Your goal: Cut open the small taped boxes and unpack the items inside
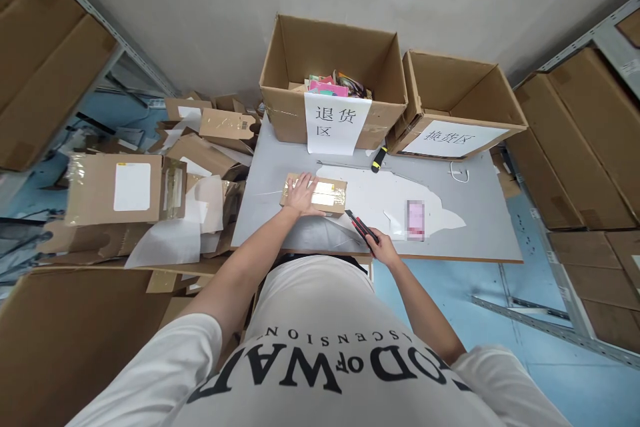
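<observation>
A small taped cardboard box point(337, 199) with a white label lies on the grey table point(265, 167). My left hand point(301, 195) rests flat on the left part of its top, fingers spread. In my right hand point(383, 247) is a black and red box cutter point(361, 223), its tip pointing up and left, close to the box's lower right corner. The fingers are wrapped round the cutter's rear end. Whether the tip touches the box I cannot tell. The underside of the box is hidden.
Two large open cartons stand at the back: the left carton point(280, 117) holds colourful items, beside the right carton point(460, 107). A black and yellow tool point(379, 160), white sheet point(350, 177) and pink item point(415, 220) lie on the table. Discarded cardboard point(210, 153) piles up left.
</observation>
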The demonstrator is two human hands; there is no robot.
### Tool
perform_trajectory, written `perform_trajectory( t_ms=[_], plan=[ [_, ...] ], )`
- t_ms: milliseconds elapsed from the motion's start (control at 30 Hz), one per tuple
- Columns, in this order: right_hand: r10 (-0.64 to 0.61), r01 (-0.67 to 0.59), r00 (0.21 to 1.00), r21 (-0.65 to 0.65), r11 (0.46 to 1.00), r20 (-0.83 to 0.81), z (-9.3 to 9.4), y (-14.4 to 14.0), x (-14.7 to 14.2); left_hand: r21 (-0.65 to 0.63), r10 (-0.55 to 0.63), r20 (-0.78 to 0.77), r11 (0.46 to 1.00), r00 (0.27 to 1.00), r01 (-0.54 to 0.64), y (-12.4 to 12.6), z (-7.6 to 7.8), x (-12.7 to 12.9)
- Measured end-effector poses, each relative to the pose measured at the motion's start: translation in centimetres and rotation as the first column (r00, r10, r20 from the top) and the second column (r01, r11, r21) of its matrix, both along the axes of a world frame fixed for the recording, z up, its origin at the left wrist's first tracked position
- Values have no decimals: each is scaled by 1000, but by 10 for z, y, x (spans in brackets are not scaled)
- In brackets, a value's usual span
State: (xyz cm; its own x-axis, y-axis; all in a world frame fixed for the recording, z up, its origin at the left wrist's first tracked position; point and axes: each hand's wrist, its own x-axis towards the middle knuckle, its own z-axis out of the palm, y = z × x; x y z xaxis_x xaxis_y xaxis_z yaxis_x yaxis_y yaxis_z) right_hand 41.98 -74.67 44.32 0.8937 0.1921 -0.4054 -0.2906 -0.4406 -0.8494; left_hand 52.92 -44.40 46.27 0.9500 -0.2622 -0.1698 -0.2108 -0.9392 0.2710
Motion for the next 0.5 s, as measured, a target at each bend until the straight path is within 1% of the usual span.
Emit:
perform_trajectory(
  t_ms=[67,133,200,267,333,433,500],
  plan=[
    [-22,23,1000,-19,1000,17,-3,-1,0,3,-1,-10,1000,1000,1,0,-1,0],
    [-83,83,997,4,997,12,-7,-2,-1,3,-3,-19,1000,1000,3,1,-1,1],
    [-185,185,983,74,980,-6,-12,-1,-2,-7,-11,-27,1000,1000,11,2,-1,1],
    [-283,283,959,160,945,-27,-16,1,-1,-32,-17,-35,999,999,16,4,0,1],
    [-339,340,940,234,911,-44,-20,5,3,-81,-16,-37,997,999,13,7,2,1],
    [-361,361,931,313,878,-60,-23,15,13,-193,12,-19,981,1000,-15,14,3,2],
    [-377,376,924,364,852,-71,-23,23,22,-280,58,-1,958,998,-56,22,2,2]
  ],
)
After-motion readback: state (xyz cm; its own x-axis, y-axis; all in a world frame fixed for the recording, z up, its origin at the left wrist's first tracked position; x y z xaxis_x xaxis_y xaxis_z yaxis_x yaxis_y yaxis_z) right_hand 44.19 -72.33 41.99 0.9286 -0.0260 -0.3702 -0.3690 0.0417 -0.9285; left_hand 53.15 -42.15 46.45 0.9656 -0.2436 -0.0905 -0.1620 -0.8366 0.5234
